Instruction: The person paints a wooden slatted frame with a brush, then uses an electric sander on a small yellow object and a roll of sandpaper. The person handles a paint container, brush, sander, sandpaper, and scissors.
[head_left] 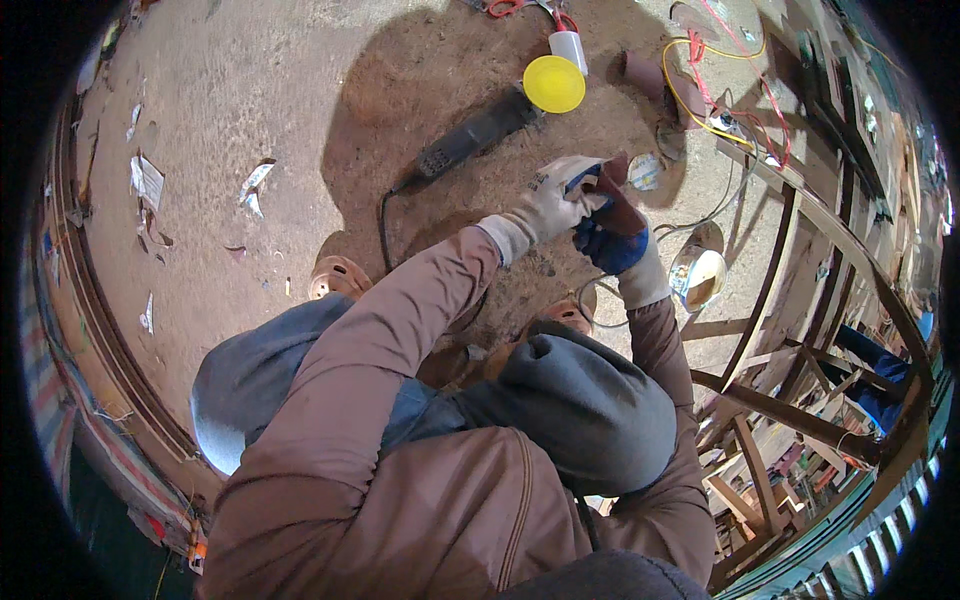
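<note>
Brown sheet (624,208), pinched right now in both grips, up off the floor (270,110)! Lying just right of the left hand (563,200), above the right hand (612,248), running lengthwise roughly away from the body, touching both.

Workshop: power tool (470,140), wooden frame (800,418), scraps (148,182) on dusty floor (260,110)

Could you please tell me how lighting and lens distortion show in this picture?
Head view: a broad shadow darkens the floor around the power tool; the brown frame bends along the right rim; the corners are black; the left hand, right hand and brown sheet look fairly sharp.
</note>
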